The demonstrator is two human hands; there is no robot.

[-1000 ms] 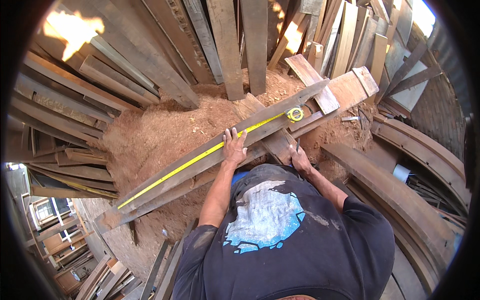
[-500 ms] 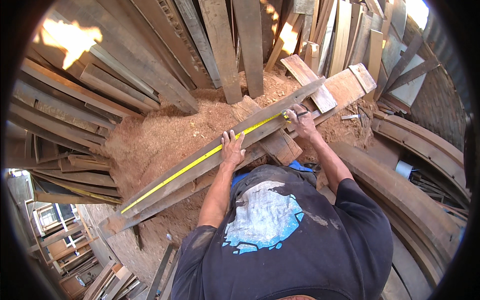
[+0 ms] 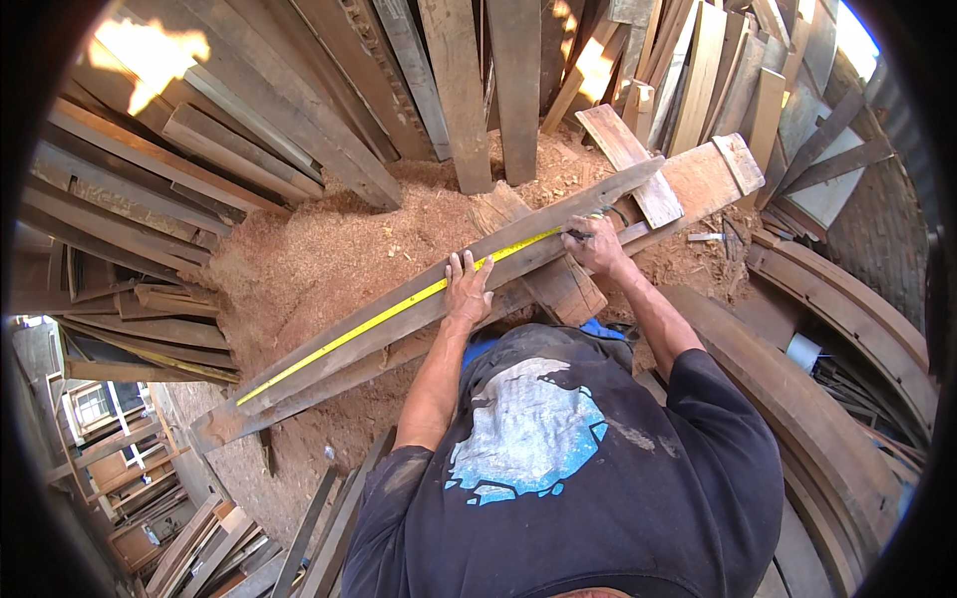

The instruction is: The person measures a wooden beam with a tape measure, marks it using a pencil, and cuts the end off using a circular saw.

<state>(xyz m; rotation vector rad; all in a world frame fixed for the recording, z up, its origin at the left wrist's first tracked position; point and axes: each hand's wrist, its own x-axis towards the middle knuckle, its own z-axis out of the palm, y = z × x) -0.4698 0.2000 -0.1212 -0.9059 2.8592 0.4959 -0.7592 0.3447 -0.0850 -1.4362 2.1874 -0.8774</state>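
head view: a yellow tape blade (image 3: 404, 308) lies lengthwise along the long plank (image 3: 518, 262). on the plank's middle, the left hand (image 3: 467, 293) rests, fingers slightly spread; toward the plank's right end, the right hand (image 3: 596, 247), fingers curled, pinches a slim dark tool (image 3: 578, 235).

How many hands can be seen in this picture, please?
2. The left hand lies across the yellow tape blade on the plank; the right hand is at the blade's upper-right end, holding a thin dark object. I see no others.

No readable text, tape (image 3: 379, 322) markings illegible
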